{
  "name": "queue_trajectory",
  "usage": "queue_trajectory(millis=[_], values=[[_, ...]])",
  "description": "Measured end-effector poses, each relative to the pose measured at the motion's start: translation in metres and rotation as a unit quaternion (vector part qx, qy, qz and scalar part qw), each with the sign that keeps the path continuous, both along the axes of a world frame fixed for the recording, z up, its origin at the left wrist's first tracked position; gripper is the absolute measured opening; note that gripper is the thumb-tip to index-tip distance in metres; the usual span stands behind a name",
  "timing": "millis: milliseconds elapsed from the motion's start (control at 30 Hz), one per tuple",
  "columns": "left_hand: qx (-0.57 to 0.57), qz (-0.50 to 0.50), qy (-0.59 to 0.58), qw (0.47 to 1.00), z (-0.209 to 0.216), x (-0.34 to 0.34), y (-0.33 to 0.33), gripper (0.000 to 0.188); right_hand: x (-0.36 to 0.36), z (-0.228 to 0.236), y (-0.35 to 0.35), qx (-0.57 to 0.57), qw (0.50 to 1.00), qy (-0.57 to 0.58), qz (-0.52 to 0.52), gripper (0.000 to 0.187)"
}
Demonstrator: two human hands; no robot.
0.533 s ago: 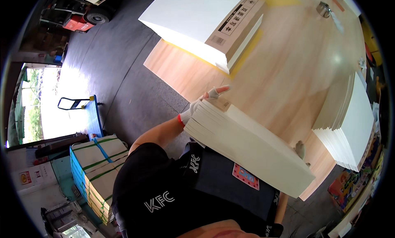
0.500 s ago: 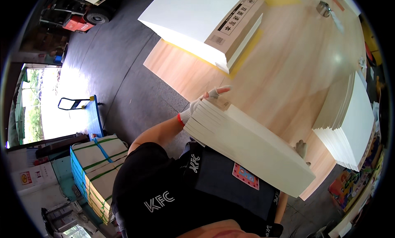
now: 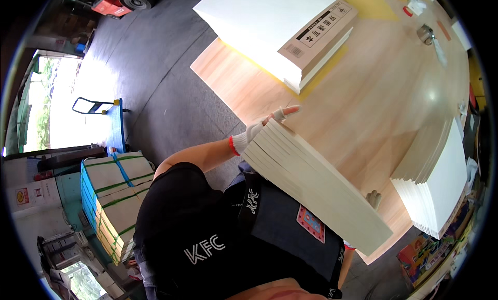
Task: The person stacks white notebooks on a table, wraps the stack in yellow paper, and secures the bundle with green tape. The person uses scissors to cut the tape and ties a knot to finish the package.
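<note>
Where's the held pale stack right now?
Head view, just right of centre: the pale stack slants down to the right in front of the person's apron, between the left hand and the right hand, by the wooden table.

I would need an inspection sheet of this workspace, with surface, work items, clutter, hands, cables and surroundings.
Surface: wood-grain table, light brown.
Job's things: pale stack, held; white stack and fanned stack on the table.
Clutter: small metallic item toward the table's far right.
Hands: gloved left hand at the pale stack's left end; right hand mostly hidden by its right part.
Cables: nothing seen near the hands.
Surroundings: blue trolley and strapped bundle at left.
</note>
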State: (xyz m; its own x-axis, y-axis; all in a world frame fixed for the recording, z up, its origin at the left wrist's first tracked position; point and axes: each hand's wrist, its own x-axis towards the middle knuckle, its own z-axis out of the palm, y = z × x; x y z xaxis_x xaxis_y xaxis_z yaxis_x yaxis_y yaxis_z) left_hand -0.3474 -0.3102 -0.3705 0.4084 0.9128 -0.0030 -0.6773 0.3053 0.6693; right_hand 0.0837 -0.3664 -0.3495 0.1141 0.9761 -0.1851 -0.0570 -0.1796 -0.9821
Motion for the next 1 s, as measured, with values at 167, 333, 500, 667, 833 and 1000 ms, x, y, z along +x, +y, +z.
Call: queue_trajectory(millis=[167, 333, 500, 667, 833, 1000], values=[[-0.028, -0.014, 0.006, 1.000, 0.006, -0.001, -0.002, 0.082, 0.003, 0.010, -0.007, 0.000, 0.999, -0.049, 0.009, 0.060], [-0.107, -0.050, 0.223, 0.968, 0.008, -0.032, -0.002, 0.060, 0.013, 0.036, -0.014, 0.018, 0.988, -0.145, 0.056, 0.059], [-0.107, -0.101, 0.338, 0.930, 0.033, -0.046, -0.011, 0.053, 0.015, 0.066, -0.013, 0.042, 0.951, -0.271, 0.146, 0.059], [0.206, -0.053, 0.563, 0.799, 0.064, -0.043, -0.008, 0.055, 0.009, 0.067, -0.008, 0.044, 0.937, -0.309, 0.157, 0.058], [0.157, -0.049, 0.520, 0.838, 0.078, -0.032, -0.007, 0.059, 0.019, 0.048, -0.015, 0.037, 0.937, -0.308, 0.161, 0.055], [0.162, -0.088, 0.500, 0.846, 0.093, -0.024, 0.005, 0.051, 0.050, 0.007, -0.036, 0.012, 0.918, -0.316, 0.237, 0.051]])
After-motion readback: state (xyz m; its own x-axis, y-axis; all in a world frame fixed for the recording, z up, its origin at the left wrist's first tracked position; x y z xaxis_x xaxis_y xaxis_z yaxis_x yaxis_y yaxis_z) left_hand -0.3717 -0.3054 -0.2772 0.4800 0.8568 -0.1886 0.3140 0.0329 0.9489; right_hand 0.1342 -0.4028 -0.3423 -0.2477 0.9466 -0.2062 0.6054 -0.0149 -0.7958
